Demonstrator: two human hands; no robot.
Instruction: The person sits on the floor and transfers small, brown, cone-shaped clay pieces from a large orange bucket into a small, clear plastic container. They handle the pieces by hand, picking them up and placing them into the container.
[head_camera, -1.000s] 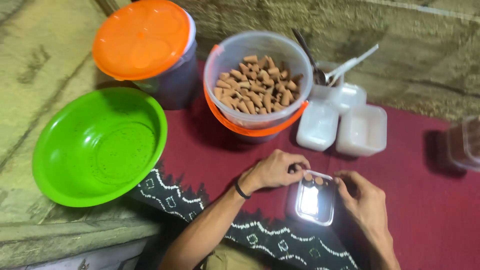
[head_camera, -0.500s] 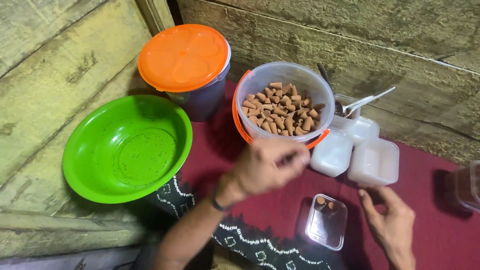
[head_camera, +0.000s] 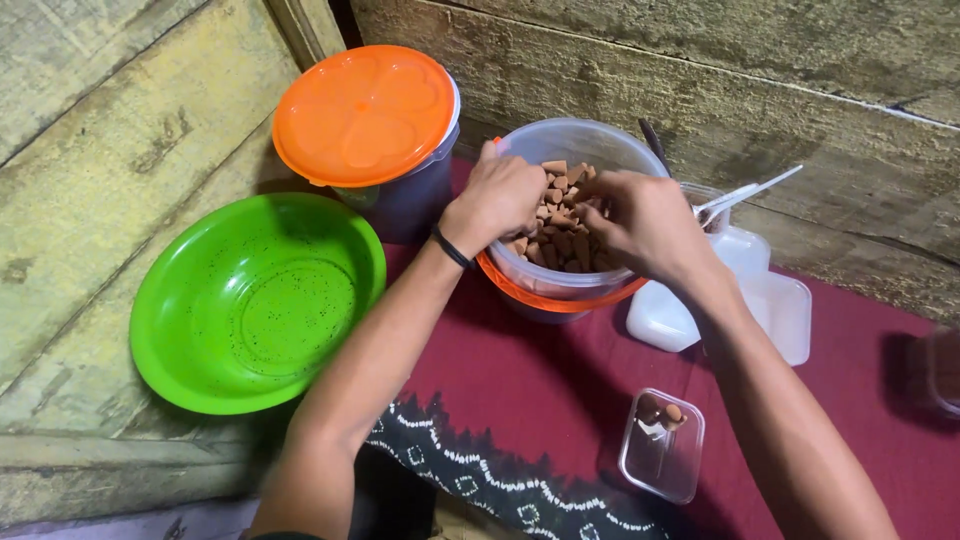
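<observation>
1. Reaching into the clear bucket (head_camera: 560, 150) with both hands; I see it at scene centre, far side of the maroon cloth (head_camera: 520, 390), with an orange band around its lower wall.
2. The bucket holds a heap of small brown pieces (head_camera: 556, 205), light and dark mixed.
3. My left hand (head_camera: 497, 200) is inside the rim on the left, fingers curled down among the pieces; whether it has any pinched I cannot tell. A dark band sits on that wrist.
4. My right hand (head_camera: 648, 222) is inside on the right, fingers bent narrow over the pieces; grip contents are hidden, so I cannot tell.
5. Near right on the cloth: a small clear box (head_camera: 662, 447), open, with a few brown pieces at its far end. Neither hand touches it.
6. Left: a green bowl (head_camera: 255, 300) on the wooden boards.
7. Far left of the bucket, just beside it: a container with an orange lid (head_camera: 365, 115).
8. Right of the bucket: stacked white boxes (head_camera: 765, 295) and plastic spoons (head_camera: 745, 193).
</observation>
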